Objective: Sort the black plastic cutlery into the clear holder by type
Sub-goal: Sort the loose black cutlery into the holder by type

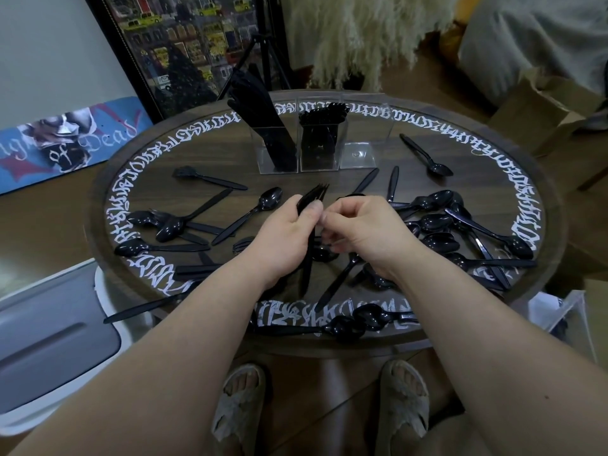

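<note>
Gathering forks (312,197) into one bunch, the left hand (289,232) grips them tines-up while the right hand (358,232), fingers curled, pinches at the bunch, probably squaring it. Spoons (434,222) litter the worktop (329,343). Beyond, the holder (357,146) keeps knives left, forks middle, right compartment empty.

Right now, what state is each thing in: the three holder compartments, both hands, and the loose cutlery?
Left compartment: holds knives, standing upright.
Middle compartment: holds forks, tines up.
Right compartment: empty.
Left hand: grips a bunch of forks, tines pointing away.
Right hand: fingers curled, pinching at that bunch.
Loose spoons: lying unsorted on the table.
</note>
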### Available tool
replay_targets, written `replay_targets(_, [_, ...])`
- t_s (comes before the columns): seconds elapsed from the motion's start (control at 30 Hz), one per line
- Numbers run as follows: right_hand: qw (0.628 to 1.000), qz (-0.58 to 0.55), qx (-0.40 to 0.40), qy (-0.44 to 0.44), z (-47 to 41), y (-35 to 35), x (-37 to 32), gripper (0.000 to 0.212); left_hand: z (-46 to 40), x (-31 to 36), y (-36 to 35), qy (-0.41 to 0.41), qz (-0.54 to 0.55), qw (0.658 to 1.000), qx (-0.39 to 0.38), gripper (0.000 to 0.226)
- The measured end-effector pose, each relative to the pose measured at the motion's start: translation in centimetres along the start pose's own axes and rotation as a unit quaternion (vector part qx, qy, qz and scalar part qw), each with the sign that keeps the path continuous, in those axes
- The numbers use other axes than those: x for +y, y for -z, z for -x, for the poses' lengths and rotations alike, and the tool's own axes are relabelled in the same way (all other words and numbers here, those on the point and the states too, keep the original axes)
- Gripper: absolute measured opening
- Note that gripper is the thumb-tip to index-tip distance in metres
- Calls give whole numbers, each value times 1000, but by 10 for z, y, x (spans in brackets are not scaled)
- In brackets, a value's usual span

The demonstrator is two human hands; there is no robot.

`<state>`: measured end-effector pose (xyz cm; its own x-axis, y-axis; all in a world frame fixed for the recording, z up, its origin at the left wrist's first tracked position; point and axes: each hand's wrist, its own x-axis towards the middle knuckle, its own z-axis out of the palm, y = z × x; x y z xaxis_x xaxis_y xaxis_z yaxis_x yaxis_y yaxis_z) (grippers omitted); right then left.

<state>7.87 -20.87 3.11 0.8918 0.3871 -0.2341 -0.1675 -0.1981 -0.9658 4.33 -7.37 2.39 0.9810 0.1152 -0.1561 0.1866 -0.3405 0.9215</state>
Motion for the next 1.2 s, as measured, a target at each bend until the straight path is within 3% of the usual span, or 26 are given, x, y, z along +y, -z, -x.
replay_targets(0.1, [991, 82, 76, 73, -4, 6, 3, 9, -1, 1, 2, -3, -70, 997, 5, 27])
replay_targets(0.23, [985, 71, 71, 143, -4, 12, -1, 39, -1, 2, 1, -17, -143, 989, -19, 24])
replay_targets(0.4, [967, 155, 76, 190, -3, 8, 5, 28, 0, 3, 2, -35, -163, 985, -39, 17])
replay_targets(0.6, [963, 158, 65, 206, 0, 6, 2, 29, -2, -1, 3, -49, -200, 978, -27, 12])
replay_targets(0.7, [946, 190, 135, 225, -1, 6, 3, 26, 0, -2, 5, -32, -204, 978, -17, 21])
replay_targets(0.83, [939, 168, 233, 188, -6, 18, 6, 25, 4, -2, 14, -24, -266, 964, -15, 25])
replay_targets(1.07, [927, 277, 193, 161, -7, 15, 10, 32, 6, 2, 18, -71, -310, 948, 20, 26])
replay_targets(1.13, [943, 232, 192, 140, -7, 15, 6, 33, 8, 3, 20, -85, -310, 946, 29, 26])
replay_targets(1.2, [975, 84, 182, 98, -4, 17, 0, 31, 10, 5, 22, -94, -298, 949, 28, 26])
